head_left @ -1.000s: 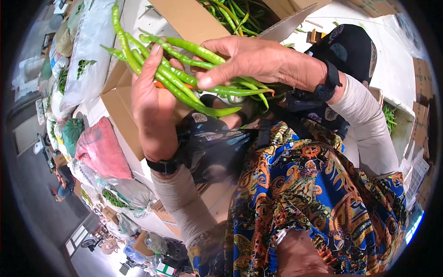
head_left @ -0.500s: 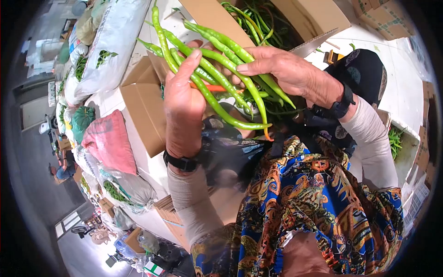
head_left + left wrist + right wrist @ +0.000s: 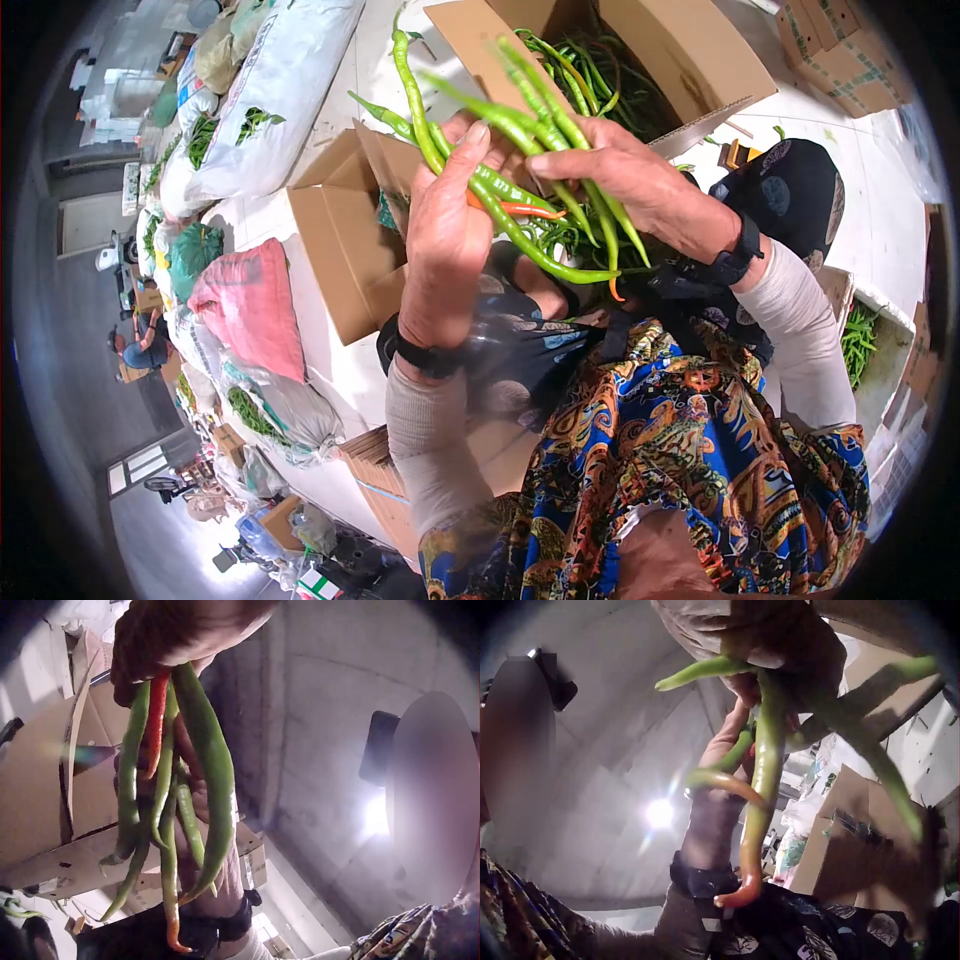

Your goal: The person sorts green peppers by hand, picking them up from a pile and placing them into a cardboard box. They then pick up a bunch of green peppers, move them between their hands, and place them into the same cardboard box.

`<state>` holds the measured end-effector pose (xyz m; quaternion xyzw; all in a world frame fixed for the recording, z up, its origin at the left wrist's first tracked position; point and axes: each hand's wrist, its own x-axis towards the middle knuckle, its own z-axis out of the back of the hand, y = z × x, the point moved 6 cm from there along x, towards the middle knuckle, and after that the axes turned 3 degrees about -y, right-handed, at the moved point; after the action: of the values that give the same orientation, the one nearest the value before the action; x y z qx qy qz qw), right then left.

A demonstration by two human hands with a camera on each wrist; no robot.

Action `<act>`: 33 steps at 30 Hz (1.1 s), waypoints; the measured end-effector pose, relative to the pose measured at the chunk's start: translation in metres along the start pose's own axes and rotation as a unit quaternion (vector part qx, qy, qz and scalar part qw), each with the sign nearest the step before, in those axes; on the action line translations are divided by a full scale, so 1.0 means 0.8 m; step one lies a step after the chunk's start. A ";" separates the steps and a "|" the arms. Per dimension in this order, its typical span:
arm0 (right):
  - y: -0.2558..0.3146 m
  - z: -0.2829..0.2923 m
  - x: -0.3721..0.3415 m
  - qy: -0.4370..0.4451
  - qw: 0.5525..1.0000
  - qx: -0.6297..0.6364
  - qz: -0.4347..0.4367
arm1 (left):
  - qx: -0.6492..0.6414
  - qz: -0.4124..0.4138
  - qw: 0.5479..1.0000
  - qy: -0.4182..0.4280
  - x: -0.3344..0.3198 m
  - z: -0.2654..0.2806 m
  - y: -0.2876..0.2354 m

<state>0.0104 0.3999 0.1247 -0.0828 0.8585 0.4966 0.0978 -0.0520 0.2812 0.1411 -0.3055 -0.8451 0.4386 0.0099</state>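
In the head view the left hand (image 3: 446, 225) grips long green peppers (image 3: 412, 92) and a red one (image 3: 520, 209), its thumb laid over them. Close beside it, the right hand (image 3: 640, 185) pinches several green peppers (image 3: 600, 205) between thumb and fingers. Pepper tips hang below the left hand (image 3: 187, 634) in the left wrist view, among them a red pepper (image 3: 156, 724). One pepper with an orange-red tip (image 3: 762, 765) dangles under the right hand (image 3: 765, 645) in the right wrist view.
Beyond the hands stands a cardboard box (image 3: 690, 60) holding green peppers (image 3: 585, 75). An open carton (image 3: 335, 240) is at the left, near a pink sack (image 3: 255, 310) and white sacks (image 3: 290, 100). A crate (image 3: 893, 365) with peppers stands at the right.
Both hands have shifted right in the head view, as have the boxes. The right hand's peppers have fanned away from the left hand's bunch, and the red pepper shows more.
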 end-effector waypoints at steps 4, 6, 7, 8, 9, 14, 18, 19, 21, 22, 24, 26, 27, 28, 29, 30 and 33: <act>0.007 -0.010 -0.008 0.016 0.999 -0.037 0.018 | 0.004 -0.010 1.000 -0.002 0.004 0.010 0.001; 0.003 -0.018 -0.011 0.041 0.985 -0.164 0.029 | 0.030 -0.043 0.999 -0.012 0.003 0.011 0.000; -0.002 -0.022 -0.010 0.033 0.962 -0.264 0.059 | 0.030 -0.042 0.999 -0.013 0.003 0.012 0.003; -0.002 -0.023 -0.008 0.002 0.934 -0.348 0.084 | 0.017 -0.029 0.999 -0.039 0.004 0.018 0.007; 0.000 -0.024 -0.007 -0.030 0.896 -0.429 0.109 | 0.003 -0.015 0.998 -0.065 0.006 0.023 0.011; -0.001 -0.007 -0.009 0.039 0.985 -0.162 -0.038 | -0.061 0.015 0.998 -0.026 -0.001 0.006 0.003; 0.030 0.001 -0.020 0.050 0.997 -0.002 -0.060 | -0.020 0.013 0.999 0.043 0.004 0.004 -0.002; 0.038 0.001 -0.019 0.063 0.997 0.009 -0.032 | -0.020 0.013 0.999 0.044 0.000 0.001 -0.006; 0.042 0.012 -0.024 0.030 0.999 0.033 -0.031 | -0.026 0.020 0.999 0.013 -0.005 -0.001 -0.012; 0.035 0.021 -0.022 0.032 0.998 0.012 -0.055 | -0.025 0.029 0.999 0.032 -0.006 -0.002 -0.013; 0.021 0.025 -0.021 0.015 0.994 -0.036 -0.098 | -0.035 0.031 0.997 0.055 -0.004 -0.003 -0.007; 0.012 0.013 -0.019 0.026 0.996 -0.016 -0.083 | -0.046 0.033 0.995 0.079 -0.001 -0.008 -0.003; 0.006 0.009 -0.017 0.035 0.997 0.008 -0.071 | -0.042 0.015 0.996 0.074 -0.001 -0.008 -0.003; -0.003 0.010 -0.012 0.051 0.995 0.013 -0.087 | -0.037 -0.004 0.997 0.068 0.000 -0.008 -0.005; -0.003 0.009 -0.012 0.048 0.997 0.007 -0.055 | -0.035 -0.003 0.997 0.068 -0.001 -0.010 -0.004; -0.008 0.005 -0.012 0.080 0.994 0.038 -0.071 | -0.039 -0.007 0.996 0.077 -0.001 -0.013 -0.005; -0.013 -0.003 -0.012 0.108 0.984 0.102 -0.096 | -0.039 -0.006 0.995 0.093 -0.004 -0.014 -0.011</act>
<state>0.0222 0.3931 0.1200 -0.2074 0.8983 0.3827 0.0591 -0.0508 0.2839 0.1549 -0.3403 -0.8586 0.3753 0.0788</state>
